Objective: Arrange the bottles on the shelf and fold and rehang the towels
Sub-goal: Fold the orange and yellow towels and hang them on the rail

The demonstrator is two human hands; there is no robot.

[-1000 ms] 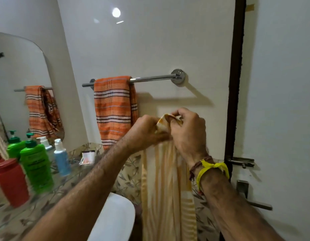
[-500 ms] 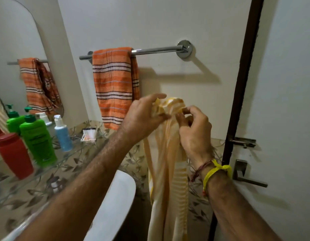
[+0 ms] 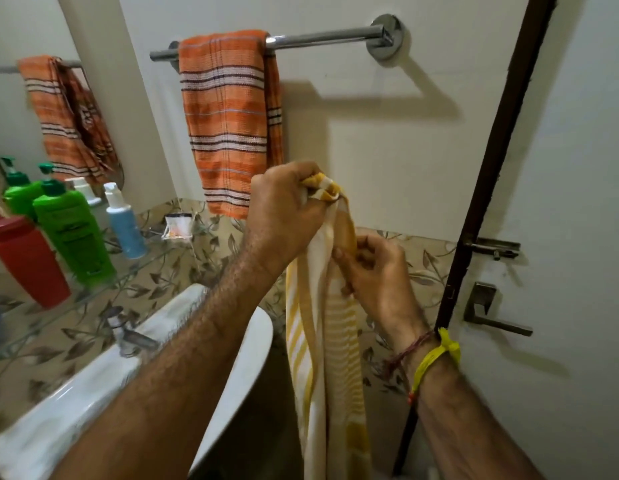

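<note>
1. While it hangs lengthwise in front of the wall, the yellow-and-white striped towel (image 3: pixel 323 348) is held by its bunched top end below the towel bar (image 3: pixel 322 38).
2. Left hand (image 3: pixel 284 213): clenched on that top end, uppermost.
3. Right hand (image 3: pixel 377 275): lower, fingers pinching the towel's right edge; yellow band (image 3: pixel 436 355) on the wrist.
4. Orange striped towel (image 3: pixel 228 123): draped over the bar's left part, apart from the yellow one.
5. Glass shelf (image 3: pixel 103 289), left: red bottle (image 3: pixel 27 258), green pump bottle (image 3: pixel 76 233), blue bottle (image 3: pixel 124 223), all upright.
6. White basin (image 3: pixel 93 386) below the shelf; door handle (image 3: pixel 491 313) at right.
</note>
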